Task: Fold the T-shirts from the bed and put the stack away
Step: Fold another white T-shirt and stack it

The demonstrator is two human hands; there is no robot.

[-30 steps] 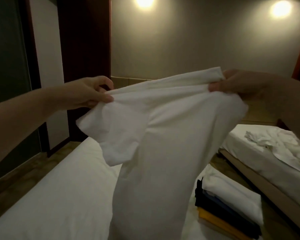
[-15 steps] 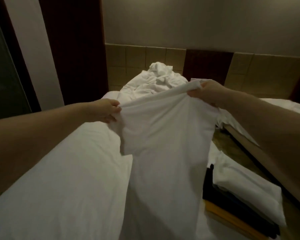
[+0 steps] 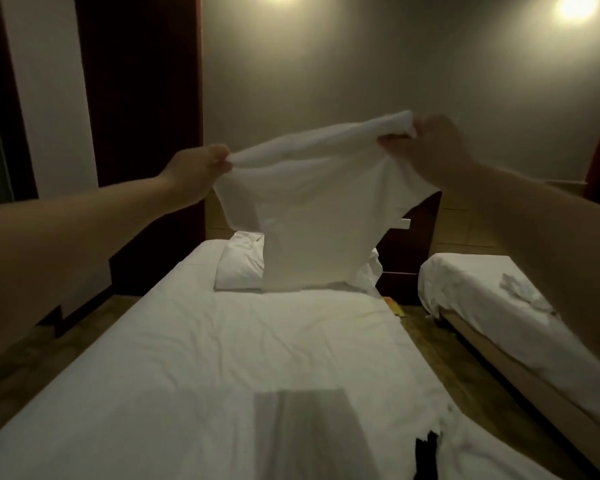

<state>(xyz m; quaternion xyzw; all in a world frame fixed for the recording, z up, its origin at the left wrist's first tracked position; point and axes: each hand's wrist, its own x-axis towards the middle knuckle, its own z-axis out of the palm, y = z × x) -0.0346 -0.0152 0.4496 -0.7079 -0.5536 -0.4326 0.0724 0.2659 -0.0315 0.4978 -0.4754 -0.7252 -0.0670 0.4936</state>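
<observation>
**Item:** white T-shirt [image 3: 309,216]. Held up in the air over the far half of the bed [image 3: 187,368], stretched sideways by its top edge. The body hangs free in front of the pillow [image 3: 238,268]. Hanging it this way probably lets its own weight pull the cloth flat before it is laid down.

**Left hand** [image 3: 191,174]: fingers curled, pinching the bunched left end of the top edge.

**Right hand** [image 3: 430,147]: fingers closed on the gathered right end and carried a little higher, so the edge slopes up to the right.

**Bed:** white sheet, lightly creased. The bare middle lies below the shirt and is likely the folding surface. A grey rectangular shadow [image 3: 309,427] falls on the near part.

**Stack** [image 3: 428,452]: only a dark edge shows at the near right corner, with white cloth beside it. These are presumably shirts already folded, kept within reach.

**Surroundings:** a dark bedside unit [image 3: 409,247] stands far right of the pillow. A second bed [image 3: 471,282] on the right carries crumpled white cloth [image 3: 520,292]. What that cloth is cannot be told.
</observation>
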